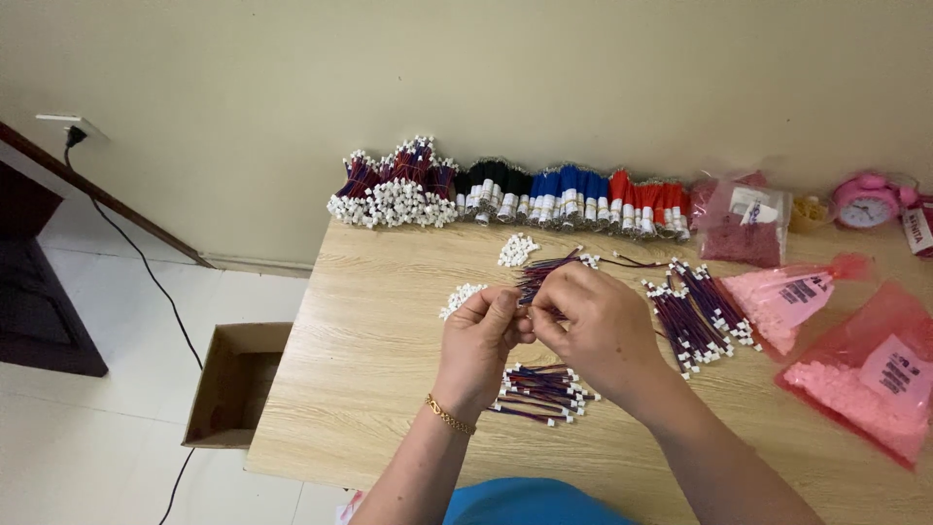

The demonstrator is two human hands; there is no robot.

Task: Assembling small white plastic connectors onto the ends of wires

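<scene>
Both hands (544, 326) (fingers pinched) on wire bundle (537, 275)

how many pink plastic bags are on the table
3 pink bags: one at the back by the wall, one mid-right, one at the right edge. Others may lie out of view.

I see a pink alarm clock (865, 202) at the counter's (389, 292) back edge, pink bead bags (860, 374) right, cardboard box (233, 384) on floor left.

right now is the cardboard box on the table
No, the cardboard box sits on the floor left of the table.
</scene>
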